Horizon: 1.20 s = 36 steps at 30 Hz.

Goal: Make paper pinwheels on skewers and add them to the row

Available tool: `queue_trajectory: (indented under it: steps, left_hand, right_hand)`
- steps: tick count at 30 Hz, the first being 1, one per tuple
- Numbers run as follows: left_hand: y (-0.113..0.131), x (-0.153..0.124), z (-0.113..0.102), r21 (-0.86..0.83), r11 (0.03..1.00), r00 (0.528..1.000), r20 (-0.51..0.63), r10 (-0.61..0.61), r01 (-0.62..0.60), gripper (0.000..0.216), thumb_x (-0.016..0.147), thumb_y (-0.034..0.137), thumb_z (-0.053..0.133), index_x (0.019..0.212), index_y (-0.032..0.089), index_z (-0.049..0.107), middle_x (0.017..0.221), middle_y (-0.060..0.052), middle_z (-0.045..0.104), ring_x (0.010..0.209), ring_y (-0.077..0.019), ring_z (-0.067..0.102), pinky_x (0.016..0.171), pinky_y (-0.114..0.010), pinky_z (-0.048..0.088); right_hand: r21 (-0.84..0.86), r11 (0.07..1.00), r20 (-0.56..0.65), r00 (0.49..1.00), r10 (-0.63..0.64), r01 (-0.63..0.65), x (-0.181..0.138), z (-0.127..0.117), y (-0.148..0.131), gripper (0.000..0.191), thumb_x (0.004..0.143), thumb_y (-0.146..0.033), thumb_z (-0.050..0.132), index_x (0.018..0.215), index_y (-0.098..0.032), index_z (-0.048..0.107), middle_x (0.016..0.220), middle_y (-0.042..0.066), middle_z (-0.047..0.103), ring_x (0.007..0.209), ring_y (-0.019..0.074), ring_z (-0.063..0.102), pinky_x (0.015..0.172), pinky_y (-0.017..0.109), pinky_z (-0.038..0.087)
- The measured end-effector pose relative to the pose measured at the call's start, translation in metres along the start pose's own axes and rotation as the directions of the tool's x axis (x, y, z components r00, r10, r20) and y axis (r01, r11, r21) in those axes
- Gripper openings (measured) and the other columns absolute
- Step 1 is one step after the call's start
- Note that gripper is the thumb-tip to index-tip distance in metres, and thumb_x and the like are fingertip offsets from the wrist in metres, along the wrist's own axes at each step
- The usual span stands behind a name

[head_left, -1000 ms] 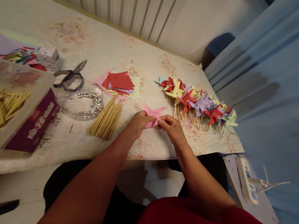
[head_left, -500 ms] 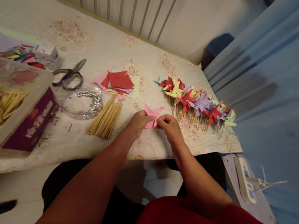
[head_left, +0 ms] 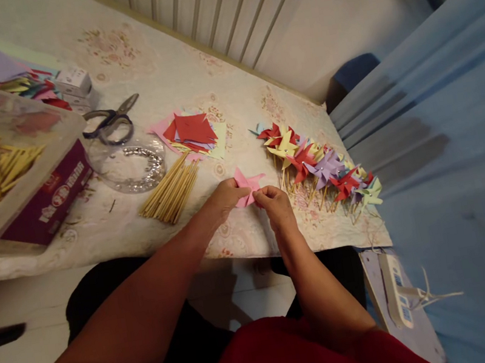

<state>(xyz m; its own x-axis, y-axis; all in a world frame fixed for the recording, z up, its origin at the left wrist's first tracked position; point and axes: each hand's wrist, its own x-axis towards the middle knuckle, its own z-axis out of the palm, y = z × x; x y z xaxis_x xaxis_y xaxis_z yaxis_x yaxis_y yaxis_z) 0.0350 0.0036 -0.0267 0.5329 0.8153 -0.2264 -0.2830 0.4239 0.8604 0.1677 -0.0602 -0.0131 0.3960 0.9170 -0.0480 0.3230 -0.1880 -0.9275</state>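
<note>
The bench [head_left: 251,238] carries a floral cloth. The pink paper [head_left: 251,184], folded into blades, is held above the near edge, close to mid-scene. The left hand [head_left: 224,198] grips its left side, thumb on top. The right hand [head_left: 275,199] pinches its right side with closed fingertips. Sticks [head_left: 167,194] lie bundled to the left of the left hand. At the far left, a clear bin [head_left: 72,130] contains more sticks. Right of the bin, a clear dish [head_left: 107,169] holds small metal parts [head_left: 152,166]. Finished pinwheels [head_left: 325,167] lie in a row to the right of the right hand. Beyond the bundle, cut paper [head_left: 195,129] is stacked, red uppermost. Scissors [head_left: 127,105] lie beyond the dish, blades pointing far right. Small boxes [head_left: 74,82] stand farther left.
</note>
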Motion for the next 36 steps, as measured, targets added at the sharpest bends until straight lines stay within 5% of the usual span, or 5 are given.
queue_trajectory:
  steps: [20,25,31,36]
  left_hand:
    - [-0.002,0.002,0.001,0.092,0.996,1.000,-0.013,-0.014,0.015,0.004,0.067,0.012,0.062,0.070,0.012,0.063,0.062,0.002,0.058,0.057,-0.0097,0.048,0.059,-0.022,0.033]
    - [-0.001,0.001,-0.002,0.048,0.999,1.000,0.021,0.019,-0.020,0.008,0.067,0.015,0.062,0.074,0.011,0.064,0.063,0.002,0.059,0.058,-0.0092,0.047,0.059,-0.022,0.033]
    - [0.001,-0.001,-0.003,0.013,1.000,0.997,0.080,0.016,-0.017,0.014,0.066,0.018,0.063,0.077,0.010,0.065,0.068,0.000,0.062,0.060,-0.0097,0.050,0.060,-0.022,0.035]
    - [0.003,-0.002,0.000,0.096,0.995,0.998,0.052,-0.025,0.020,0.006,0.064,0.014,0.061,0.069,0.011,0.062,0.061,0.003,0.056,0.055,-0.0084,0.045,0.056,-0.022,0.031]
  right_hand:
    - [-0.024,0.999,-0.056,0.998,0.027,-0.029,-0.001,0.005,0.002,0.029,0.070,-0.044,0.069,0.063,-0.018,0.058,0.056,-0.006,0.051,0.055,0.0095,0.041,0.056,0.024,0.034]
    - [0.210,0.976,-0.160,0.984,0.085,-0.050,-0.001,0.001,-0.003,0.031,0.066,-0.042,0.077,0.079,-0.019,0.063,0.064,-0.005,0.058,0.056,0.0091,0.048,0.056,0.022,0.039]
    - [0.450,0.846,0.152,0.958,0.244,-0.287,0.000,-0.007,-0.010,0.033,0.061,-0.043,0.082,0.073,-0.020,0.061,0.065,-0.002,0.062,0.059,0.0120,0.054,0.058,0.026,0.048]
    - [0.372,0.896,0.195,0.964,0.179,-0.241,0.003,-0.006,-0.008,0.032,0.056,-0.039,0.083,0.062,-0.019,0.059,0.054,-0.005,0.056,0.050,0.0083,0.045,0.051,0.023,0.039]
